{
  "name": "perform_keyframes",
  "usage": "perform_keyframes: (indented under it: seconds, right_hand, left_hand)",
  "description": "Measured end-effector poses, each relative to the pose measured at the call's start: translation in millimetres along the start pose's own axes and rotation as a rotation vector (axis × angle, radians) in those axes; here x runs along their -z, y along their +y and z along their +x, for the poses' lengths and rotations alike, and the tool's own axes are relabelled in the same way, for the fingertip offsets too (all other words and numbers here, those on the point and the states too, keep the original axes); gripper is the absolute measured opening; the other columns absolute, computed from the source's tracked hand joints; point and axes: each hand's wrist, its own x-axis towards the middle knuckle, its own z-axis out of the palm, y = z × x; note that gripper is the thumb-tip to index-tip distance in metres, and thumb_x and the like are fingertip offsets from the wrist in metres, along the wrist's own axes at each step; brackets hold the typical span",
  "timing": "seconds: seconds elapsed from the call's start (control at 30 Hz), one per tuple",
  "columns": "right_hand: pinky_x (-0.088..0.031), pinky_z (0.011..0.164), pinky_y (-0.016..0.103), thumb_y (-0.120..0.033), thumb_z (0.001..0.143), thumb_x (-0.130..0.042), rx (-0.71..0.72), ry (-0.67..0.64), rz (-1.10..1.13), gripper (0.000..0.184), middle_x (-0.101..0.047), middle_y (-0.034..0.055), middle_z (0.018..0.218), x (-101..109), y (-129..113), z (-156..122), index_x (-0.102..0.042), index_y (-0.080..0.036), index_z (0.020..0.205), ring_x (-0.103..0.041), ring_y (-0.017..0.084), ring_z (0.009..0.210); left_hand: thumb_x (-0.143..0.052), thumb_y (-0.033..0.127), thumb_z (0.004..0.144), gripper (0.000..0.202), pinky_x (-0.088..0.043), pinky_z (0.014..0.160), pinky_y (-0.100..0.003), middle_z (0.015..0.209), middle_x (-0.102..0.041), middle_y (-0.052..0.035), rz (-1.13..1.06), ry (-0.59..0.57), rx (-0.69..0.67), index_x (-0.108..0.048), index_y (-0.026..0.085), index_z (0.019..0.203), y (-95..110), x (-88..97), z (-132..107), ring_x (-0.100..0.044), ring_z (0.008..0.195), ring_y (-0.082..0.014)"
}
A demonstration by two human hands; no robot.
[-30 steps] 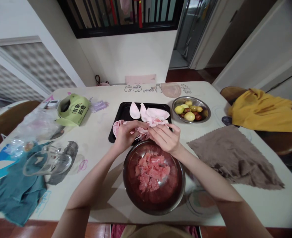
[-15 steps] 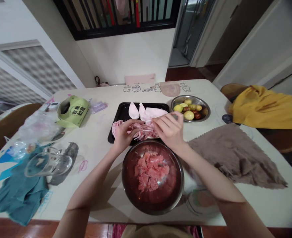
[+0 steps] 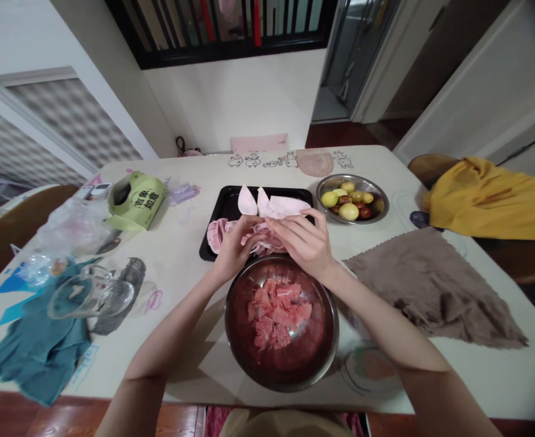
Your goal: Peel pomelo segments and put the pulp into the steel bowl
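Thin pink-and-white meat slices (image 3: 267,244) lie in a black tray (image 3: 209,205). My left hand (image 3: 232,250) is bent over them with thumb and fingers pinched on the meat. My right hand (image 3: 307,246) meets it from the other side, its fingertips closed on the same meat and partly hiding it. Behind the hands, several smooth pale pieces (image 3: 247,201) rest in the tray. Just in front of the tray stands a steel bowl (image 3: 236,358) holding a loose heap of red meat slices (image 3: 280,312).
A steel bowl of small fruit (image 3: 384,209) sits right of the tray. Brown cloth (image 3: 431,285) lies to the right, yellow cloth (image 3: 486,203) beyond it. Leftward are a green bag (image 3: 142,200), a clear glass jug (image 3: 90,297), a teal cloth (image 3: 51,346) and plastic bags (image 3: 74,227).
Both hands have drawn slightly closer together over the meat, and their fingertips now nearly meet. The view has shifted a little; the bowls and tray stay in place.
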Motion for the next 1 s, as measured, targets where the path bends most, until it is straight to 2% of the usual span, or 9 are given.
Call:
perform_keyframes:
  seconds: [0.13,0.27,0.33,0.43,0.5,0.63,0.8,1.0]
  right_hand:
    - [-0.043,0.095,0.038,-0.016,0.101,-0.059,0.033,0.055,0.030,0.020,-0.080,0.0023,0.099,0,1,2,-0.068,-0.019,0.118,-0.071,0.016,0.091]
    - [-0.044,0.093,0.038,-0.012,0.098,-0.061,-0.047,0.093,0.078,0.015,-0.079,0.0009,0.094,0,-2,2,-0.067,-0.018,0.110,-0.072,0.016,0.086]
    - [-0.044,0.093,0.038,-0.011,0.098,-0.062,-0.084,0.122,0.094,0.016,-0.080,-0.0002,0.096,-1,-4,1,-0.066,-0.020,0.110,-0.072,0.016,0.086]
    - [-0.043,0.093,0.038,-0.011,0.097,-0.063,-0.065,0.139,0.065,0.020,-0.080,-0.0013,0.096,-3,-3,-1,-0.066,-0.022,0.114,-0.073,0.015,0.086]
    - [-0.042,0.093,0.038,-0.012,0.097,-0.063,-0.026,0.122,0.024,0.025,-0.081,-0.0013,0.097,-4,-2,-1,-0.065,-0.022,0.120,-0.073,0.015,0.087]
    - [-0.041,0.093,0.038,-0.015,0.099,-0.060,0.030,0.096,-0.050,0.028,-0.081,-0.0012,0.100,-5,1,-3,-0.064,-0.023,0.126,-0.074,0.015,0.090]
    - [-0.041,0.088,0.035,-0.020,0.098,-0.064,0.139,0.169,-0.199,0.015,-0.081,-0.0007,0.091,-4,2,-8,-0.072,-0.021,0.111,-0.073,0.014,0.087]
    - [-0.040,0.086,0.035,-0.022,0.098,-0.064,0.119,0.160,-0.188,0.008,-0.077,-0.0025,0.083,-8,0,-13,-0.071,-0.022,0.101,-0.071,0.014,0.084]
  left_hand:
    - [-0.057,0.019,0.101,0.025,-0.052,0.107,-0.040,0.120,-0.069,-0.0108,-0.023,-0.057,-0.069,-0.064,0.022,0.125,4,3.0,3,-0.065,0.118,-0.0210]
    - [-0.069,0.022,0.094,0.033,-0.054,0.098,-0.033,0.122,-0.063,-0.0093,-0.092,0.054,-0.064,-0.061,0.023,0.126,1,-1.7,4,-0.062,0.113,-0.0181]
    - [-0.077,0.024,0.089,0.038,-0.056,0.095,-0.031,0.119,-0.062,-0.0083,-0.200,0.054,-0.047,-0.059,0.022,0.123,-2,-4.8,4,-0.063,0.111,-0.0175]
    - [-0.076,0.024,0.089,0.029,-0.056,0.096,-0.032,0.110,-0.065,-0.0069,-0.260,0.049,-0.016,-0.062,0.019,0.114,-6,-5.7,3,-0.065,0.105,-0.0170]
    - [-0.072,0.023,0.092,0.023,-0.056,0.094,-0.031,0.107,-0.068,-0.0069,-0.217,0.085,-0.001,-0.065,0.019,0.114,-7,-4.1,2,-0.067,0.101,-0.0162]
    - [-0.066,0.018,0.096,0.022,-0.055,0.096,-0.032,0.111,-0.071,-0.0078,-0.145,0.115,-0.046,-0.069,0.020,0.118,-6,-2.0,0,-0.068,0.107,-0.0172]
    - [-0.063,0.016,0.097,0.023,-0.055,0.097,-0.033,0.113,-0.073,-0.0087,-0.080,0.106,-0.108,-0.070,0.020,0.119,-1,-3.1,-3,-0.069,0.110,-0.0177]
    - [-0.060,0.013,0.099,0.028,-0.056,0.095,-0.033,0.113,-0.075,-0.0091,0.060,0.036,-0.188,-0.069,0.020,0.124,11,5.9,2,-0.070,0.108,-0.0176]
